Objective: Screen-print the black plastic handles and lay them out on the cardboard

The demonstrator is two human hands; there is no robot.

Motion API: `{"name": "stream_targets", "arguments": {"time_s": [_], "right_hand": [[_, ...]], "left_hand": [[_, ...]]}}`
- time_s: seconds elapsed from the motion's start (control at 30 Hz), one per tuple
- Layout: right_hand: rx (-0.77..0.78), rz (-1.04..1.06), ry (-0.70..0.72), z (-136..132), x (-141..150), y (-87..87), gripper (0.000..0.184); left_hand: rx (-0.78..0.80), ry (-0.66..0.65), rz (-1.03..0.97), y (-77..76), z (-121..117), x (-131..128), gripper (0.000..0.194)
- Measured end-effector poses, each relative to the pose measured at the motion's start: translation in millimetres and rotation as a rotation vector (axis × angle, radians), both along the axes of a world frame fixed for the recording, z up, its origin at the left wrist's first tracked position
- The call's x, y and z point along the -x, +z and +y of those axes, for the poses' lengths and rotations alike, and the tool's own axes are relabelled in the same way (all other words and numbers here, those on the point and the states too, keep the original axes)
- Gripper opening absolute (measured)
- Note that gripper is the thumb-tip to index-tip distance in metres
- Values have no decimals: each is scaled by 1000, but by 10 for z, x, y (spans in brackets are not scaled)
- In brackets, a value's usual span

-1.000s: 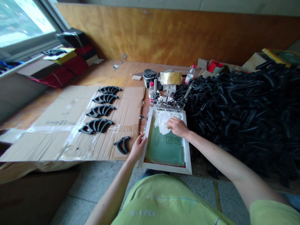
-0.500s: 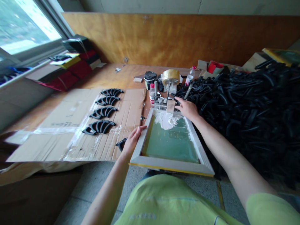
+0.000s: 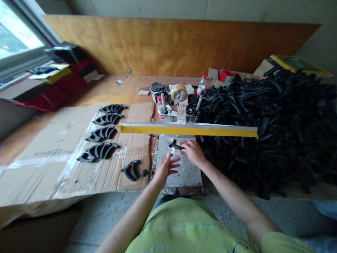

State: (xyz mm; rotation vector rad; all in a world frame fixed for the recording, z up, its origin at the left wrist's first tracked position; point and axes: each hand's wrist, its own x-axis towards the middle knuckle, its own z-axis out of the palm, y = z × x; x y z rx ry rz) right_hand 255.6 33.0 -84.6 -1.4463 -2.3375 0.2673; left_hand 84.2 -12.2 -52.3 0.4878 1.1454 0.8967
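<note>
Right hand (image 3: pixel 194 151): fingers curled together on the right end of one black curved handle (image 3: pixel 175 144), which lies crosswise over a grey metal plate (image 3: pixel 185 175) near the front edge of the tabletop (image 3: pixel 131 86). Left hand (image 3: pixel 164 169): open, fingers spread, empty, above the plate just beside the handle's crosspiece end. Screen frame (image 3: pixel 188 130): one, pale with a yellow lower edge, raised and seen edge-on, spanning above the plate and both sides of it. Cardboard sheet (image 3: pixel 65 140): one, taped, on the left part of the tabletop, bearing four fanned rows of black curved handles (image 3: pixel 98 153) and a separate pair (image 3: pixel 131 170) near its front right corner. Heap of black curved parts (image 3: pixel 250 130): large, covering the right part of the tabletop. Behind the plate: clamp hardware (image 3: pixel 168 116); a pale flat upright piece (image 3: pixel 181 114); two red-capped bottles, one left (image 3: pixel 159 108) and one right (image 3: pixel 201 86); a dark-lidded tub (image 3: pixel 157 92); a roll of yellowish tape (image 3: pixel 178 92). Back left corner: red boxes (image 3: pixel 70 82). Back edge: one long wooden board (image 3: pixel 168 47), upright.
</note>
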Motion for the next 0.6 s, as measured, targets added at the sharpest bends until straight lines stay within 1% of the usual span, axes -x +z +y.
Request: {"name": "stream_targets", "arguments": {"time_s": [0.03,0.07,0.1,0.13,0.17,0.2,0.23,0.3,0.33,0.37,0.4,0.43,0.47,0.53,0.6], "right_hand": [[-31,-5,97,-114,86,67,15],[-52,-7,214,-215,133,129,18],[-65,-4,302,-296,123,182,20],[-78,8,331,-350,44,226,22],[-101,29,276,-375,-109,263,24],[-140,55,138,-370,-331,292,24],[-192,84,-73,-338,-607,312,24],[-331,104,-573,-217,-1238,322,22],[-366,99,-772,-143,-1542,309,22],[-369,98,-919,-70,-1812,285,25],[-339,108,-1012,-6,-2034,253,29],[-302,125,-1070,47,-2202,219,33],[-267,152,-1099,85,-2315,188,35],[-269,222,-1127,110,-2390,152,35],[-382,286,-1144,74,-2290,151,34]], "left_hand": [[58,-24,-17,-119,-112,-18,53],[90,-15,-22,-219,-203,9,50],[99,17,-9,-304,-270,89,46],[104,58,26,-380,-318,224,44],[111,103,82,-454,-352,410,42],[105,159,151,-530,-380,638,42],[138,238,255,-613,-409,893,44],[213,368,477,-792,-482,1405,43],[276,392,582,-882,-524,1627,41],[332,384,678,-966,-564,1810,41],[370,348,760,-1041,-597,1951,40],[393,288,828,-1104,-619,2051,41],[393,218,879,-1152,-629,2118,42],[351,72,923,-1199,-617,2196,44],[325,-58,960,-1183,-573,2247,46]]}}
